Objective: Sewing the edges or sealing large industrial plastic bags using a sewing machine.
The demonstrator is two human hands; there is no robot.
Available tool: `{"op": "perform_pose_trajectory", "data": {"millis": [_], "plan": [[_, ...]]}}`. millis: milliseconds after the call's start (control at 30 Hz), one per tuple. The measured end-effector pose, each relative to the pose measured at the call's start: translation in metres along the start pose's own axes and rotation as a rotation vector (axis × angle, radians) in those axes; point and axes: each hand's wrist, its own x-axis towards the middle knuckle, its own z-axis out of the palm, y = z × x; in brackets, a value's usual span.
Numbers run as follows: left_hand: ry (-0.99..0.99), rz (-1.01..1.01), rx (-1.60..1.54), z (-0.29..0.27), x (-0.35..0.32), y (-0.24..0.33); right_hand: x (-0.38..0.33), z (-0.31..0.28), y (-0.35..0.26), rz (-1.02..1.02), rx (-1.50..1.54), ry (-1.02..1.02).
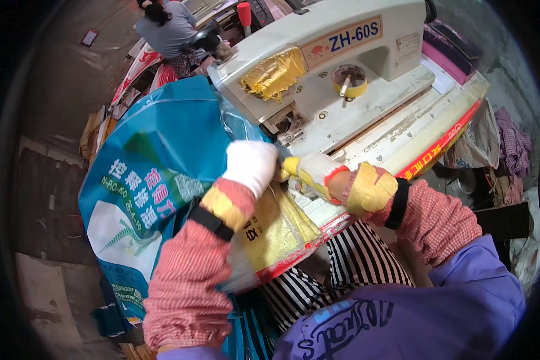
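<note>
Left hand (250,163): white glove, centre of frame, pressed flat on top edge of blue woven sack (156,174); fingers curled down over sack mouth, gripping fabric just left of machine head.
Right hand (315,171): glove w/ yellow fingertips, just right of left hand, nearly touching it; fingers closed, pinching sack edge close to needle area; exact fingertip contact hidden behind left glove.
Forearms: red-checked sleeve covers w/ yellow cuff and black band, coming in from lower edge; purple top at lower right.
Blue woven sack: big, printed, w/ green and white panels; fills centre-left of frame, hangs off table edge toward lower left; top edge lies under both hands at the machine.
Yellow sack (276,231): flat, below hands, centre of frame, lying on table edge, partly under left forearm.
Sewing machine (342,66): cream-white, upper centre to upper right; yellow fabric wad (274,73) stuck on its upper left side; yellow tape roll (350,81) resting on its bed, right of wad.
Table (414,129): pale worn top w/ red front strip, runs diagonally from centre to upper right.
Lap: black-white striped cloth (342,264), lower centre, below table edge.
Other person (171,27): upper left of frame, grey top, back turned, well apart from hands.
Right edge: heap of cloth and bags (498,150), partly in shade.
</note>
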Motion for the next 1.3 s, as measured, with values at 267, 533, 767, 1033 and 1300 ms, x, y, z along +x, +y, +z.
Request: {"op": "perform_pose_trajectory", "data": {"millis": [267,533,767,1033,1300], "plan": [[-0.139,0.201,0.163,-0.011,-0.046,-0.061,-0.061,-0.001,0.018,-0.583,-0.406,0.133],[-0.394,0.27,-0.451,-0.117,-0.263,-0.048,-0.06,0.032,0.01,-1.097,-0.488,0.292],[-0.41,0.188,-0.341,-0.126,-0.324,-0.022,-0.032,0.071,-0.038,-1.166,-1.065,0.031],[-0.297,0.115,-0.551,-0.107,-0.366,-0.017,-0.017,0.114,-0.046,-0.852,-1.544,-0.244],[-0.249,0.129,-0.479,-0.116,-0.367,-0.02,0.003,0.14,-0.016,-1.077,-1.398,-0.21]]}}
